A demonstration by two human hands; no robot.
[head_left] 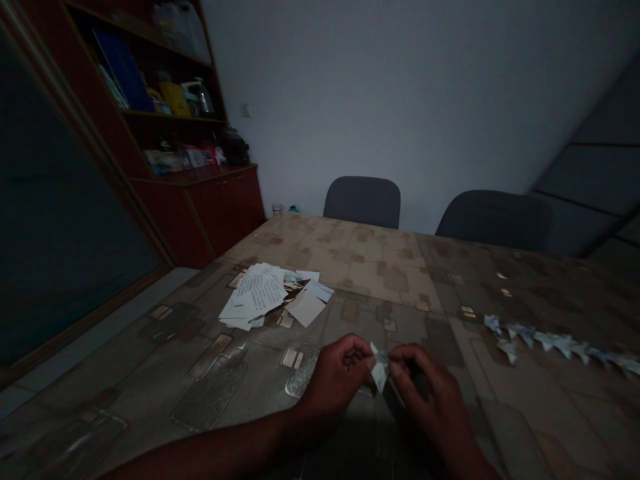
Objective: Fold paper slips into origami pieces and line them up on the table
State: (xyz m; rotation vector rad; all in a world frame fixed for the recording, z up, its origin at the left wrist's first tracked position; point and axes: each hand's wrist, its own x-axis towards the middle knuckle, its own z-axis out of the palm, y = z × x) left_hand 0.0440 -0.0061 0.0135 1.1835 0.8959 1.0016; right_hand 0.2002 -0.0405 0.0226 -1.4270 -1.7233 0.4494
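Between my two hands is a small folded piece of white paper (pixel 379 375), pointed at its top and bottom ends. My left hand (pixel 337 370) pinches its left side with thumb and forefinger, the other fingers curled in. On the opposite side, my right hand (pixel 425 383) pinches the paper's right edge between thumb and forefinger. Both hands are just over the near part of the patterned table (pixel 320 243). Off to the right lies a row of small folded paper pieces (pixel 563 343) with pointed tips. The dim light hides the finer folds.
Loose printed paper sheets (pixel 257 297) lie piled left of centre, with a blank pale sheet (pixel 306 307) at their right. Two grey chairs, one at the middle (pixel 363 200) and one at the right (pixel 493 217), stand behind the table. A red cabinet (pixel 220 213) fills the back left.
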